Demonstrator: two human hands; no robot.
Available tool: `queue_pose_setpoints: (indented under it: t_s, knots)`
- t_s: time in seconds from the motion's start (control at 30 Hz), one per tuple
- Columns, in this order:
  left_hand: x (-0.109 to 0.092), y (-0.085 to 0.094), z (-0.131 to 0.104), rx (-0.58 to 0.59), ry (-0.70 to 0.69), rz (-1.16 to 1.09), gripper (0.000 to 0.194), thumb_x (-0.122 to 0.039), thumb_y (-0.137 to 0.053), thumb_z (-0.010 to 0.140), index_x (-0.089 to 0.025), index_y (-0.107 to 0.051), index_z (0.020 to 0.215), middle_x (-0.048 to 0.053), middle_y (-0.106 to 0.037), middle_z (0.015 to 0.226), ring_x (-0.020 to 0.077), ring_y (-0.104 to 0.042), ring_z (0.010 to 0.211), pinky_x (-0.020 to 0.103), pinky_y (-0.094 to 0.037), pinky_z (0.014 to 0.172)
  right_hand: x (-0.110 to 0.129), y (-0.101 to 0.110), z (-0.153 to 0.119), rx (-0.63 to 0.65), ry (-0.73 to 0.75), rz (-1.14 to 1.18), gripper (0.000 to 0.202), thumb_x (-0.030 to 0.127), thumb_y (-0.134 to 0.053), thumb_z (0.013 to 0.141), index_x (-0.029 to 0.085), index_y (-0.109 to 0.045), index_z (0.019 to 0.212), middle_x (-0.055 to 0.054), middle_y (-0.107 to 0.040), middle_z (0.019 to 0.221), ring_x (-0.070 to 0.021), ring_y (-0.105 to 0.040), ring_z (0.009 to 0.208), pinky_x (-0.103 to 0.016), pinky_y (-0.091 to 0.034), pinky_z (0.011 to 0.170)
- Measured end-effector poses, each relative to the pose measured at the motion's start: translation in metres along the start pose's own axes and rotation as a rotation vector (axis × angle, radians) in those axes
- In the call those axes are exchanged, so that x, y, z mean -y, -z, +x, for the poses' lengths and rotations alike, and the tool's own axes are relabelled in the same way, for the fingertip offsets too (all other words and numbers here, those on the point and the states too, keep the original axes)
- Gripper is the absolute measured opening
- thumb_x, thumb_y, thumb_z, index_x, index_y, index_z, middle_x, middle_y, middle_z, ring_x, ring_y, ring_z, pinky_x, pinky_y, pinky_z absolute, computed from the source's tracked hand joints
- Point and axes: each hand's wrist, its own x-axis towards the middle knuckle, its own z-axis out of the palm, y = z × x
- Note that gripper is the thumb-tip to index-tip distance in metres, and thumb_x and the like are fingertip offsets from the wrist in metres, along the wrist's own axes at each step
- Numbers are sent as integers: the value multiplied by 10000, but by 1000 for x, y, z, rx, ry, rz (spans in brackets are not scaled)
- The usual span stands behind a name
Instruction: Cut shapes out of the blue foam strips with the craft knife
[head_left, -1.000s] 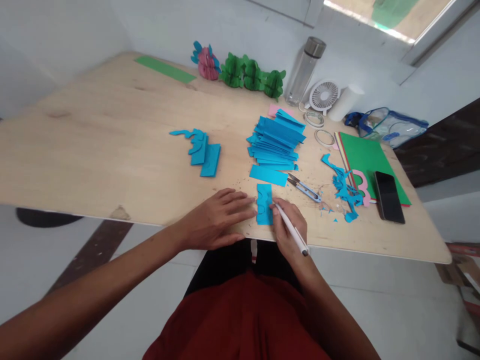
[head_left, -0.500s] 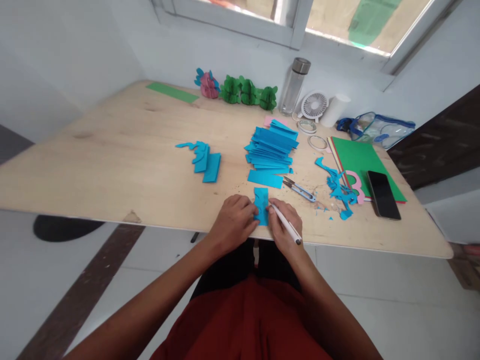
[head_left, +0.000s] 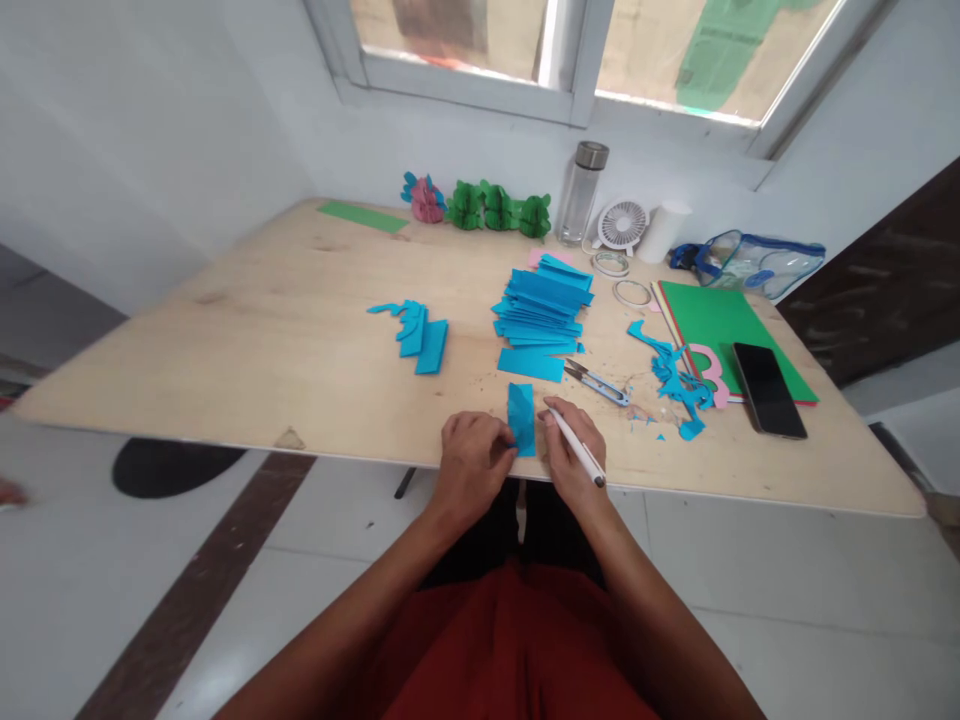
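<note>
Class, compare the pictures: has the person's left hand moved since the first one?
Yes. Judged against the thread snips, which have stayed put, the left hand has shifted to the right, its palm nearer them.

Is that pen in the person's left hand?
No, the right hand holds the white pen; the left hand touches blue paper.

No writing is legible. The blue oval mark (head_left: 760, 279) on the far-right clear pouch (head_left: 796, 262) is too small to read.
</note>
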Motion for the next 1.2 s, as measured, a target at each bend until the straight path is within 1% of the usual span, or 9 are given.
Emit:
queue_pose_setpoints:
  t_s: [0.27, 0.43, 0.57, 0.67, 0.8, 0.9, 1.03, 1.1, 1.2]
  knots:
    - [-1, -5, 0, -43, 67, -66, 87, -142, -606, 806, -224, -579, 815, 7, -677, 840, 219, -605, 896, 441, -432, 947, -2, -3, 0, -25, 2, 3, 277, 322, -461, 974, 203, -671, 1109, -90, -745, 989, -226, -684, 954, -376, -521, 889]
    - [5, -3, -1, -37, 67, -116, 111, -141, -644, 789, -230, -585, 820, -10, -679, 850, 209, -616, 901, 419, -444, 944, -1, 0, -1, -29, -69, 151, 258, 341, -503, 953, 223, -669, 1112, -71, -750, 977, -222, -694, 951, -364, -531, 881]
    - [4, 0, -3, -19, 54, -160, 112, -152, -644, 801, -235, -583, 847, -17, -671, 852, 201, -619, 886, 410, -450, 936, 2, 5, -3, 43, -118, 295, 258, 318, -505, 948, 240, -656, 1141, -51, -751, 980, -207, -702, 942, -346, -537, 866]
    - [-3, -1, -3, 8, 45, -204, 116, -146, -634, 804, -234, -574, 850, -21, -659, 841, 198, -608, 866, 430, -437, 958, 3, 8, -3, 76, -158, 355, 245, 320, -580, 899, 238, -668, 1112, -42, -741, 967, -188, -695, 855, -303, -547, 767]
    - [-11, -3, -3, 33, 44, -219, 110, -148, -628, 805, -229, -566, 845, -18, -655, 832, 205, -602, 867, 457, -433, 976, 1, 9, -2, 92, -235, 446, 201, 313, -648, 839, 225, -690, 1015, 15, -666, 740, -116, -564, 575, -224, -462, 540]
    - [-6, -1, -4, 1, 48, -234, 115, -196, -633, 828, -232, -580, 923, 4, -664, 895, 217, -610, 920, 431, -469, 937, 1, 9, -2, 45, -318, 512, 182, 314, -664, 818, 223, -696, 971, 41, -591, 654, -96, -477, 517, -211, -403, 489]
    - [10, 7, -5, -131, 22, -172, 196, -259, -597, 883, -227, -570, 1075, 53, -662, 1050, 234, -613, 1014, 418, -489, 929, 3, 10, 0, -96, -410, 573, 198, 338, -706, 779, 226, -696, 941, 41, -577, 649, -94, -453, 514, -213, -372, 474]
    - [15, 11, -4, -108, -55, -124, 211, -253, -580, 895, -226, -570, 1104, 64, -663, 1085, 243, -608, 1053, 438, -471, 966, 4, 11, 1, -140, -413, 574, 207, 345, -720, 767, 222, -694, 931, 33, -584, 657, -100, -469, 535, -217, -376, 485]
    - [17, 14, -2, -3, -178, -77, 182, -241, -568, 904, -221, -589, 1084, 69, -672, 1104, 255, -599, 1095, 456, -452, 987, 3, 13, 3, -148, -410, 549, 218, 351, -718, 771, 215, -692, 939, 25, -593, 667, -103, -473, 542, -219, -373, 484]
